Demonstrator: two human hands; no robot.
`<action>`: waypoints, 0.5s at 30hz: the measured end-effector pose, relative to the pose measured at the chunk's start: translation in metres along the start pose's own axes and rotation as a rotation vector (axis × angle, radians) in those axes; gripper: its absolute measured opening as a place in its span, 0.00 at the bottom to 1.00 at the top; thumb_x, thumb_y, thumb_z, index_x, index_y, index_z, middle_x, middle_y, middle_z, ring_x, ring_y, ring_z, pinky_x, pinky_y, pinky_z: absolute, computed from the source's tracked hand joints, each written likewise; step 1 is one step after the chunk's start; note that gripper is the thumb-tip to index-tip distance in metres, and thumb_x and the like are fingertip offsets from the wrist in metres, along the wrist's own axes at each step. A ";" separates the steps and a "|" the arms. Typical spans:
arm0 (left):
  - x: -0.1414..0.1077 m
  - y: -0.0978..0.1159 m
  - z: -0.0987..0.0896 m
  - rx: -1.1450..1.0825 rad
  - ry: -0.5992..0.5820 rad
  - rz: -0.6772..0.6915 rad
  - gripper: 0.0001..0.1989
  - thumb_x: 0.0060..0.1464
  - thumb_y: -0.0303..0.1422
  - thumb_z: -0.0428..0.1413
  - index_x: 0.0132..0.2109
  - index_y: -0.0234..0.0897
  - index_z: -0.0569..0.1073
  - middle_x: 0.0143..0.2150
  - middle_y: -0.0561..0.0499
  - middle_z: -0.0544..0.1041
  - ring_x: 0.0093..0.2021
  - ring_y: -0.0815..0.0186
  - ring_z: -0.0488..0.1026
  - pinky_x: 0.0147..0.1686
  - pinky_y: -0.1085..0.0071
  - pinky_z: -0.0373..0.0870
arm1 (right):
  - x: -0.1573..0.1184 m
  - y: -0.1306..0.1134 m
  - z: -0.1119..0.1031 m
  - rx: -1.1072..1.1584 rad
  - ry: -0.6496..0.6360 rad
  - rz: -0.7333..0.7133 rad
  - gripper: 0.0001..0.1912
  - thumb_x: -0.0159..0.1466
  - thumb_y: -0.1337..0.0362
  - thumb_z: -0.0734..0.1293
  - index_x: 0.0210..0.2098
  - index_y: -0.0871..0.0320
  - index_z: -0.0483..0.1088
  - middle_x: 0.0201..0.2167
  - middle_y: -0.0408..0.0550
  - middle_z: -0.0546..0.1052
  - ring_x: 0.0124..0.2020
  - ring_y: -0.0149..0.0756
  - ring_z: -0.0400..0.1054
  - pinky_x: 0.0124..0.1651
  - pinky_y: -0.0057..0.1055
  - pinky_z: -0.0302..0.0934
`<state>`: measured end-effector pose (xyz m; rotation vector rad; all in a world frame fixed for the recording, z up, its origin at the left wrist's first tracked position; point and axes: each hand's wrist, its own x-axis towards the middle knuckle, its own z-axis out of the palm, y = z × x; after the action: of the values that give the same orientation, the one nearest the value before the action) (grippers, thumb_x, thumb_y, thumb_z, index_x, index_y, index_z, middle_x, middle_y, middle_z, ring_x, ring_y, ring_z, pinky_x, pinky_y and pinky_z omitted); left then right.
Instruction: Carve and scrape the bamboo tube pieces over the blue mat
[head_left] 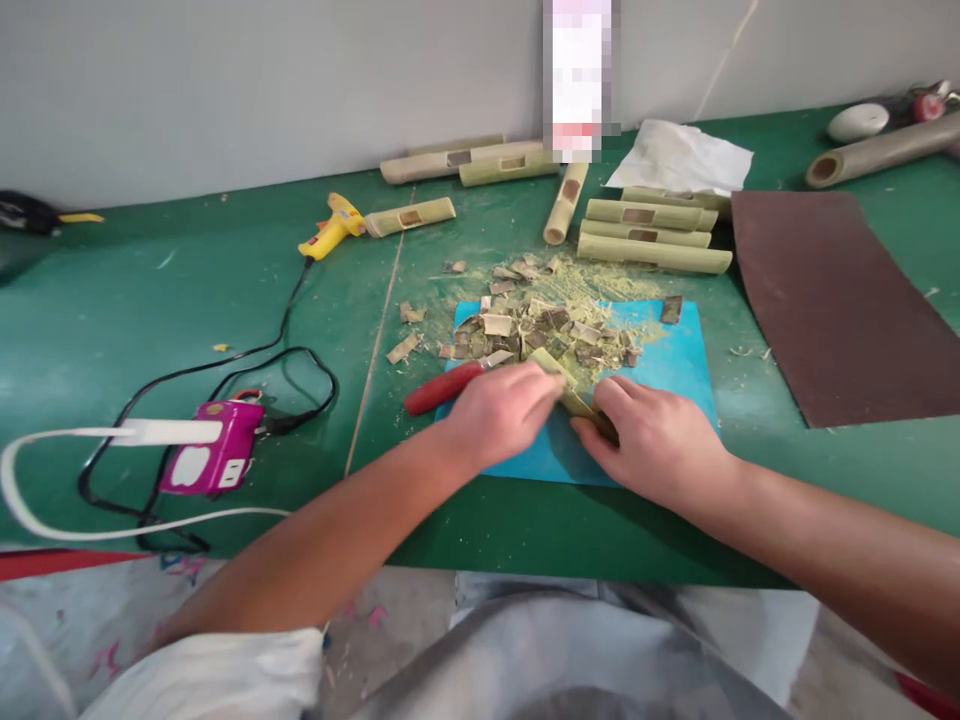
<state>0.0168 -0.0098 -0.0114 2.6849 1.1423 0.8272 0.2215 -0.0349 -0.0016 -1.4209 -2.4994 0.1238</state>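
Over a blue mat point(690, 375), both hands are on one greenish bamboo tube point(551, 364). My left hand point(506, 410) has its fingers closed at the tube's upper left part. Fingers of my right hand point(652, 430) wrap round its lower right end. The tube lies slanted, and its middle is partly hidden by the fingers. Beside my left hand rests a red-handled knife point(446, 388), its blade pointing right. Bamboo chips point(555, 320) and sawdust are heaped just behind the hands.
Cut bamboo tubes point(652, 252) lie at the back, by a white cloth point(679, 158). A brown sheet point(840, 310) is at right. On the left are a yellow glue gun point(330, 230), a purple power adapter point(214, 448) and looping cables.
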 end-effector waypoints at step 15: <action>0.000 0.001 0.002 0.059 0.010 -0.014 0.11 0.66 0.29 0.47 0.40 0.33 0.74 0.32 0.49 0.77 0.34 0.67 0.76 0.37 0.73 0.72 | -0.002 -0.001 0.001 0.007 0.043 -0.027 0.10 0.64 0.62 0.59 0.28 0.58 0.65 0.23 0.43 0.70 0.21 0.29 0.59 0.25 0.31 0.40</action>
<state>0.0180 -0.0107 -0.0126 2.7198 1.2053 0.8178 0.2218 -0.0369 -0.0026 -1.3714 -2.4807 0.0961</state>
